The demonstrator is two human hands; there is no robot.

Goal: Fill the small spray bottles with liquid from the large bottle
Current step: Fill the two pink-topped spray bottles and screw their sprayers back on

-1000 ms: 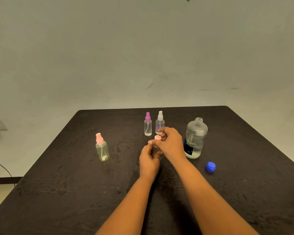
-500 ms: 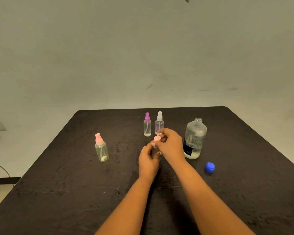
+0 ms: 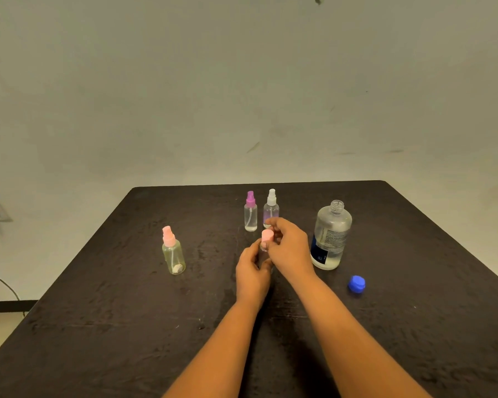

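Standing upright near the middle of the dark table point(image 3: 127, 326), a small spray bottle point(image 3: 263, 248) is wrapped low on its clear body by the curled fingers of the left hand point(image 3: 252, 271). Its pink cap point(image 3: 267, 235) is pinched between the right hand's point(image 3: 289, 248) fingertips, with both forearms stretched forward, beside the uncapped large bottle point(image 3: 330, 235).

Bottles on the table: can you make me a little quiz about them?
1. True or false: the big bottle has its cap on.
2. What colour is the loose cap on the table?
3. Which hand pinches the pink sprayer? A) left hand B) right hand

Key: 1 false. 2 blue. 3 B; the left hand holds the small bottle below it, mostly hidden.
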